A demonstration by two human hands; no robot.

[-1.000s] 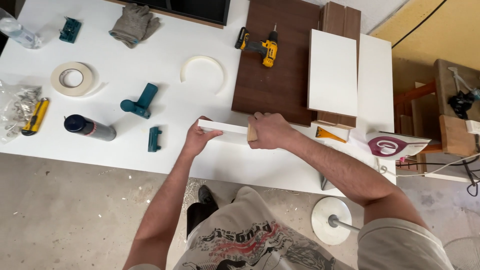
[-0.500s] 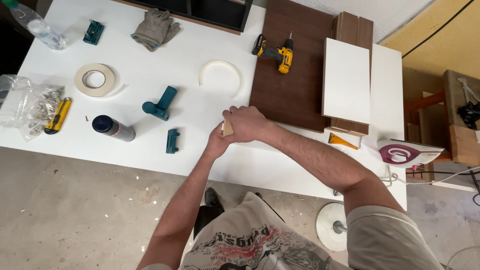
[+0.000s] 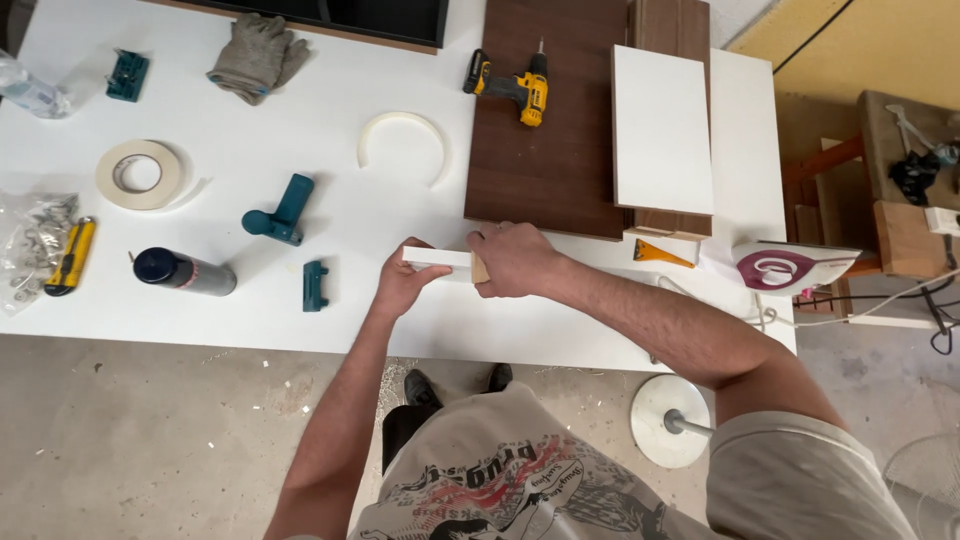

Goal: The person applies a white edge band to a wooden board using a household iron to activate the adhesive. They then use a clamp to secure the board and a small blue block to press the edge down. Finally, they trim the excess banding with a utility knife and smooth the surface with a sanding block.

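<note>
A small white board strip (image 3: 438, 258) with a raw wood end lies across the white table (image 3: 330, 200) near its front edge. My left hand (image 3: 405, 285) grips its left end from below. My right hand (image 3: 515, 258) covers and holds its right end. A curved white edging piece (image 3: 403, 135) lies behind the hands. To the right stand a dark brown board (image 3: 550, 140) and a white panel (image 3: 662, 128) laid on another brown board.
A yellow drill (image 3: 512, 85) rests on the brown board. Teal clamps (image 3: 280, 212), a dark spray can (image 3: 180, 270), a tape roll (image 3: 140, 172), a yellow knife (image 3: 70, 255), grey gloves (image 3: 258, 55) and a clothes iron (image 3: 795, 265) lie around. A yellow scraper (image 3: 660, 253) sits by the panel.
The hands, bunched together on the strip half a second ago, have spread apart again, one on each end. The view has shifted slightly.
</note>
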